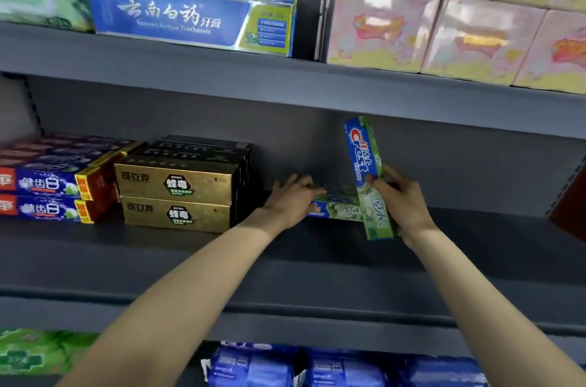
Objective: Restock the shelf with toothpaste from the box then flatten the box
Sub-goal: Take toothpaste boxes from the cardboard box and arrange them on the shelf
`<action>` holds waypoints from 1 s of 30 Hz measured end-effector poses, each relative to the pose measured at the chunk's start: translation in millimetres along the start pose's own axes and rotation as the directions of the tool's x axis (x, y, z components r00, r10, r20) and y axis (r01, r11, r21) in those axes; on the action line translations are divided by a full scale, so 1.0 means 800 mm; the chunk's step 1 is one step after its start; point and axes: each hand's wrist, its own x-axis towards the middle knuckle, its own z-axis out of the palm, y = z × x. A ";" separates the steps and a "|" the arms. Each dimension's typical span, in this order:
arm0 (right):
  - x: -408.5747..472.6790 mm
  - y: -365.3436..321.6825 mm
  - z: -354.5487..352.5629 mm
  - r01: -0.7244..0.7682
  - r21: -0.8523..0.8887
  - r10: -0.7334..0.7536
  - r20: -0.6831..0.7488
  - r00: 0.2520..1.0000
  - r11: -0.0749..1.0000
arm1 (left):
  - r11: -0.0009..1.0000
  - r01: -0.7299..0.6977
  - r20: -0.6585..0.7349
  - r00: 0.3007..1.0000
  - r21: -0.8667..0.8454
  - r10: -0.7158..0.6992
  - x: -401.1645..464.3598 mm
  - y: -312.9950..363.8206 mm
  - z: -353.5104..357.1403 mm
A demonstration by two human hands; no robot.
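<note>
— What does the head view show of the hands?

— Both reach onto the middle grey shelf [317,259]. The right hand [402,199] grips a blue-and-green Crest toothpaste box [364,158], fingers and thumb curled round its lower half; the box stands nearly upright, its top tilted a little to the left, its bottom end near the shelf board. The left hand [295,196] lies with fingers spread fairly straight on top of the lying Crest boxes [336,207], which sit flat on the shelf between the two hands (how many are stacked there I cannot tell).

— And the upright box, does it touch those?

— It crosses in front of their right end; touching or just apart, I cannot tell.

— What else stands on that shelf?

— Left of the left hand, the gold boxes [177,196], two high, with black boxes [206,148] behind them; farther left, the blue-and-red boxes [47,193]. On the shelf above, blue Yunnan Baiyao boxes [190,15] at left, pink packs [459,31] at right. Below, near the bottom edge, blue plastic packs [317,367].
</note>
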 end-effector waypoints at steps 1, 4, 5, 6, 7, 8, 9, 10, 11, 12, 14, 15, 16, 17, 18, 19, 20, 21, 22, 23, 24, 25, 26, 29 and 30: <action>0.001 0.001 0.000 -0.004 0.003 0.004 0.001 1.000 1.000 | 1.000 0.003 -0.010 1.000 -0.003 -0.003 0.004 -0.001 0.002; 0.006 0.005 -0.002 -0.024 0.018 0.024 -0.003 1.000 1.000 | 1.000 -0.005 -0.023 1.000 -0.022 0.004 0.012 -0.002 0.010; 0.008 0.006 -0.003 -0.028 0.018 0.028 0.001 1.000 0.999 | 0.999 -0.006 -0.011 1.000 -0.033 0.006 0.014 -0.002 0.014; 0.009 0.006 -0.004 -0.033 0.018 0.033 0.005 0.999 0.999 | 0.999 -0.006 -0.001 1.000 -0.038 0.006 0.016 -0.002 0.017; 0.010 0.006 -0.004 -0.036 0.016 0.036 0.009 0.999 0.999 | 0.999 -0.005 0.000 1.000 -0.036 0.005 0.017 -0.002 0.020; 0.012 0.007 -0.003 -0.039 0.014 0.039 0.011 0.999 0.999 | 0.999 -0.004 -0.005 1.000 -0.032 0.003 0.017 -0.002 0.021; 0.015 0.007 -0.003 -0.045 0.011 0.045 0.013 0.999 0.999 | 0.999 -0.001 -0.011 1.000 -0.033 0.001 0.019 -0.002 0.023; 0.017 0.008 -0.002 -0.050 0.015 0.050 0.017 0.999 0.999 | 0.999 0.001 -0.017 1.000 -0.039 -0.002 0.020 -0.002 0.024; 0.018 0.008 -0.001 -0.050 0.018 0.050 0.021 0.999 0.999 | 0.999 0.004 -0.022 1.000 -0.049 -0.005 0.021 -0.002 0.025; 0.019 0.009 0.001 -0.045 0.018 0.044 0.027 0.999 0.999 | 0.998 0.007 -0.026 1.000 -0.059 -0.009 0.022 -0.002 0.025; 0.021 0.011 0.003 -0.035 0.003 0.034 0.040 0.999 0.999 | 0.997 0.026 -0.046 0.999 -0.066 -0.029 0.023 -0.002 0.025; 0.021 0.012 0.005 -0.031 -0.005 0.031 0.046 0.998 1.000 | 0.997 0.046 -0.054 0.997 -0.068 -0.050 0.023 -0.002 0.025; 0.022 0.013 0.005 -0.025 -0.018 0.026 0.050 0.998 1.000 | 0.995 0.076 -0.060 0.995 -0.073 -0.080 0.022 -0.003 0.023; 0.024 0.014 0.005 -0.014 -0.050 0.017 0.052 0.998 0.999 | 0.990 0.111 -0.060 0.991 -0.085 -0.116 0.021 -0.006 0.023; 0.026 0.016 0.004 0.006 -0.104 -0.001 0.055 0.998 0.995 | 0.982 0.146 -0.056 0.987 -0.118 -0.154 0.019 -0.010 0.022; 0.029 0.017 0.002 0.037 -0.179 -0.027 0.060 0.998 0.983 | 0.966 0.178 -0.053 0.980 -0.186 -0.191 0.017 -0.016 0.021; 0.031 0.017 0.000 0.080 -0.273 -0.061 0.077 0.995 0.959 | 0.937 0.201 -0.063 0.972 -0.286 -0.227 0.014 -0.022 0.020; 0.033 0.015 -0.002 0.131 -0.383 -0.094 0.115 0.989 0.914 | 0.888 0.211 -0.085 0.960 -0.409 -0.267 0.012 -0.028 0.020; 0.036 0.014 -0.003 0.180 -0.499 -0.106 0.173 0.979 0.848 | 0.816 0.220 -0.103 0.942 -0.534 -0.321 0.010 -0.032 0.020; 0.038 0.013 -0.003 0.226 -0.601 -0.098 0.239 0.966 0.767 | 0.726 0.233 -0.110 0.914 -0.647 -0.391 0.007 -0.036 0.019; 0.042 0.014 -0.002 0.263 -0.678 -0.073 0.296 0.952 0.686 | 0.626 0.245 -0.103 0.879 -0.740 -0.466 0.004 -0.037 0.017; 0.045 0.015 -0.001 0.284 -0.731 -0.039 0.332 0.942 0.621 | 0.522 0.253 -0.080 0.843 -0.814 -0.533 0.001 -0.038 0.015; 0.048 0.016 0.001 0.286 -0.769 -0.001 0.348 0.938 0.572 | 0.424 0.260 -0.043 0.810 -0.868 -0.584 -0.001 -0.037 0.011; 0.051 0.015 0.012 0.311 -0.822 0.089 0.398 0.913 0.477 | 0.239 0.287 0.073 0.767 -0.928 -0.638 -0.006 -0.036 0.004; 0.050 0.014 0.017 0.334 -0.826 0.110 0.424 0.899 0.454 | 0.233 0.290 0.083 0.771 -0.928 -0.631 -0.008 -0.036 0.003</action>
